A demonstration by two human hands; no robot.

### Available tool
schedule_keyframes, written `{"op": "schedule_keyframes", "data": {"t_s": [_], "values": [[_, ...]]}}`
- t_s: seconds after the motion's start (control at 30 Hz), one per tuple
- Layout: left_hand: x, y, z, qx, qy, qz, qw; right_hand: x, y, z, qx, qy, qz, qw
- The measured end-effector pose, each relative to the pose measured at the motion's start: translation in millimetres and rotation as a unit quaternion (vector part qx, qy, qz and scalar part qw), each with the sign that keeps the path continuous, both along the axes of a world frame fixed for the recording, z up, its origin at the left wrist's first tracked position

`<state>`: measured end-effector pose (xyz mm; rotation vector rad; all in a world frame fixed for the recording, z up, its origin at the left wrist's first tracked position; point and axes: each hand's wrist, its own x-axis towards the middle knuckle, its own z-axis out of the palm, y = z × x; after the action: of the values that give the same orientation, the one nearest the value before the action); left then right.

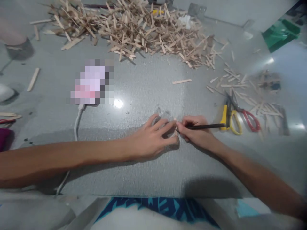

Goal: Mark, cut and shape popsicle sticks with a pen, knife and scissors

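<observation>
Centre frame, the person's left hand [155, 139] lies loosely spread, a fingertip at a small wooden stick [175, 119], mostly hidden; it looks light, stiff and snappable, best pinned flat. The right hand [195, 129] pinches a slim dark pen [207, 126]. Bottom centre, lettering on blue cloth [165, 206] isn't surely readable.

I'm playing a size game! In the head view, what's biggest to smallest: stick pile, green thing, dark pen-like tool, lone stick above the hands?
1. Stick pile
2. Green thing
3. Dark pen-like tool, partly hidden by the right hand
4. Lone stick
</observation>
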<state>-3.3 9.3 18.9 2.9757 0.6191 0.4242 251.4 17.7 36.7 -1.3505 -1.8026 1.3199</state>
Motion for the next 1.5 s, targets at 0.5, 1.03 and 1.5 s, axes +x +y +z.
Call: {"op": "schedule_keyframes", "data": {"t_s": [0.5,1.03,1.5], "values": [[-1.9,-1.3,0.9,-0.018,0.002,-0.013,1.0,-3.5,0.1,9.6,0.003,-0.011,0.005,1.0],[-2.2,-1.5,-2.0,-0.016,-0.011,-0.011,1.0,-1.7,-2.3,6.4,-0.027,0.015,-0.039,0.999],[-1.7,-1.5,-1.6,-0.03,-0.008,-0.011,0.999,-3.1,-2.9,4.7,-0.033,0.018,-0.047,0.998]]}}
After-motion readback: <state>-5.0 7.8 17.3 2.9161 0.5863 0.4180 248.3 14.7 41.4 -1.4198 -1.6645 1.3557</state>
